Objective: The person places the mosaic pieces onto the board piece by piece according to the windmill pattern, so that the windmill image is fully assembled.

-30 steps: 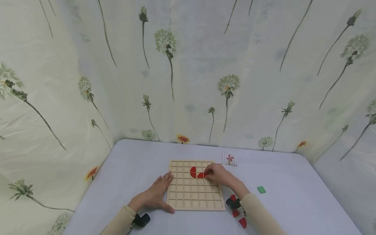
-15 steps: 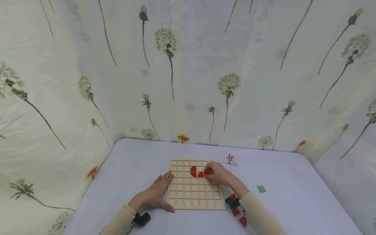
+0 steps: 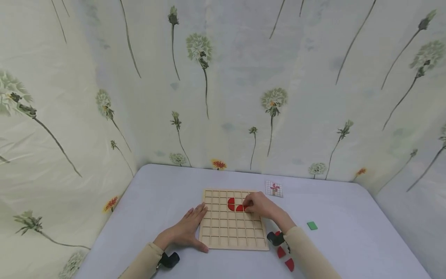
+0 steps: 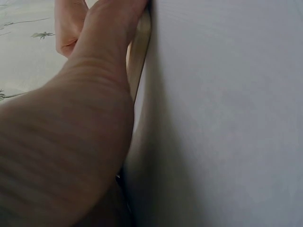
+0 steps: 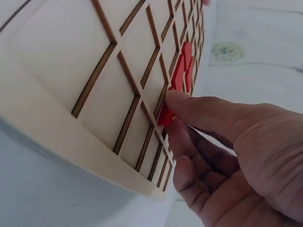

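Observation:
A square wooden grid board (image 3: 228, 242) lies on the table between the two hands. The left hand (image 3: 186, 230) rests along its left edge, fingers straight and thumb spread toward the near corner. At the board's upper right, the right hand (image 3: 261, 205) pinches a red piece (image 5: 165, 116) between thumb and fingers, right at a grid cell in the right wrist view. Just left of it a red quarter-circle piece (image 3: 239, 208) sits in a cell, and two more form a red half-circle (image 3: 231, 204) beside that. The fingers partly cover the pinched piece.
Several loose red pieces (image 3: 289, 264) lie right of the board, near the right forearm. Farther right is a green square tile (image 3: 312, 225). A card with a red pinwheel pattern (image 3: 274, 188) lies beyond the board's far right corner. A flowered curtain (image 3: 230, 97) stands behind the table.
The head view has shifted slightly. Both hands keep their places at the board, the right one staying at the same red piece.

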The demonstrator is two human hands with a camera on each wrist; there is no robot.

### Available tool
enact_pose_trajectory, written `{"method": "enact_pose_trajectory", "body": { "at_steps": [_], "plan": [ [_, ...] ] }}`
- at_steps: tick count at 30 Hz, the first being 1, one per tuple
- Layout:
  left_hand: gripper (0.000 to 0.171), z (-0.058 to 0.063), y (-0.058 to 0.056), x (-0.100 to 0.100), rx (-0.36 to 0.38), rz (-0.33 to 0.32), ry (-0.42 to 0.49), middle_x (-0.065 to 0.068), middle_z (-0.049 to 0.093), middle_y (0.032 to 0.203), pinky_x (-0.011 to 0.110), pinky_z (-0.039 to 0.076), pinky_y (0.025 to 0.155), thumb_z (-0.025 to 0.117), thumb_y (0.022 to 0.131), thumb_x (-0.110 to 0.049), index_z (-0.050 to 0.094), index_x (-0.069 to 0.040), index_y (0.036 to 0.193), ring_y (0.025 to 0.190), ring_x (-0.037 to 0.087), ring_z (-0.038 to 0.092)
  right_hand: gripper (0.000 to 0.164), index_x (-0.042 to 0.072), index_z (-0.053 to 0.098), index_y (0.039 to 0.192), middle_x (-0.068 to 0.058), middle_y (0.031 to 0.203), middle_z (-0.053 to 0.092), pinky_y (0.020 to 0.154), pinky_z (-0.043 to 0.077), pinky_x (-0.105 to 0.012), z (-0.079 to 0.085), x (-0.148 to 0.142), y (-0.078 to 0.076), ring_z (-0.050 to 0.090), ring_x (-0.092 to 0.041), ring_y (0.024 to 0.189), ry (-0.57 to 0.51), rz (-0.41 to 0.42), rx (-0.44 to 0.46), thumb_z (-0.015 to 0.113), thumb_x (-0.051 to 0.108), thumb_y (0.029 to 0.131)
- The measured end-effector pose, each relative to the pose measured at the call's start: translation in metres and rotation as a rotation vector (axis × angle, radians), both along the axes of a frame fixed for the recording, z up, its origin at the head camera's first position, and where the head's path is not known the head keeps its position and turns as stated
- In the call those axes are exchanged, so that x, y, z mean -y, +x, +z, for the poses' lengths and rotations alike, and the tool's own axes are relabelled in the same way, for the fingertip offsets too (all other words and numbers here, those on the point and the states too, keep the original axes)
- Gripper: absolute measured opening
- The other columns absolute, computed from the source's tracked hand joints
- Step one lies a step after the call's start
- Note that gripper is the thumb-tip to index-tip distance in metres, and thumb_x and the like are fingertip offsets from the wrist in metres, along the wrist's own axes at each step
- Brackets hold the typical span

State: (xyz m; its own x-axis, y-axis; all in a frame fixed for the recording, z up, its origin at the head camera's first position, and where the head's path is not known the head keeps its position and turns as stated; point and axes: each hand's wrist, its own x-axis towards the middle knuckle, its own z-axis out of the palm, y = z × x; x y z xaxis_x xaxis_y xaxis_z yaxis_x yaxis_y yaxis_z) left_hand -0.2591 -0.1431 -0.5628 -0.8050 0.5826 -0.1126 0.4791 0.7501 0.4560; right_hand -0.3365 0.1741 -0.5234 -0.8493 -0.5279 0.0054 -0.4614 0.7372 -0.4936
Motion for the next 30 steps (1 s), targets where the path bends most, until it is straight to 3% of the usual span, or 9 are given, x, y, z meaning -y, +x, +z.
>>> {"method": "enact_pose_trajectory", "body": {
  "at_steps": [11, 20, 30],
  "plan": [
    [0.136, 0.000, 0.001, 0.000, -0.006, 0.002, -0.027, 0.010, -0.004, 0.164, 0.046, 0.006, 0.124, 0.071, 0.061, -0.078, 0.005, -0.006, 0.155, 0.152, 0.023, 0.000, 0.013, 0.012, 0.071, 0.095, 0.005, 0.086, 0.065, 0.067, 0.051, -0.021, -0.009, -0.007, -0.001, 0.057, -0.006, 0.078, -0.099, -0.051, 0.095, 0.076, 0.015, 0.083],
    [0.136, 0.001, 0.000, -0.002, 0.002, -0.001, -0.010, 0.010, -0.004, 0.164, 0.046, 0.004, 0.124, 0.071, 0.061, -0.077, 0.005, -0.006, 0.155, 0.152, 0.023, 0.000, 0.008, 0.013, 0.070, 0.096, 0.006, 0.090, 0.066, 0.071, 0.052, -0.025, -0.007, -0.015, 0.001, 0.058, -0.007, 0.081, -0.118, -0.114, 0.055, 0.066, 0.019, 0.092],
    [0.136, -0.002, -0.001, -0.001, 0.001, -0.009, 0.007, 0.011, -0.004, 0.164, 0.048, 0.005, 0.123, 0.070, 0.061, -0.079, 0.004, -0.005, 0.155, 0.151, 0.024, 0.000, 0.012, 0.009, 0.068, 0.099, 0.006, 0.089, 0.065, 0.065, 0.051, -0.023, 0.016, -0.048, 0.015, 0.057, -0.010, 0.082, -0.165, -0.125, 0.031, 0.065, 0.019, 0.092]
  ]
}}
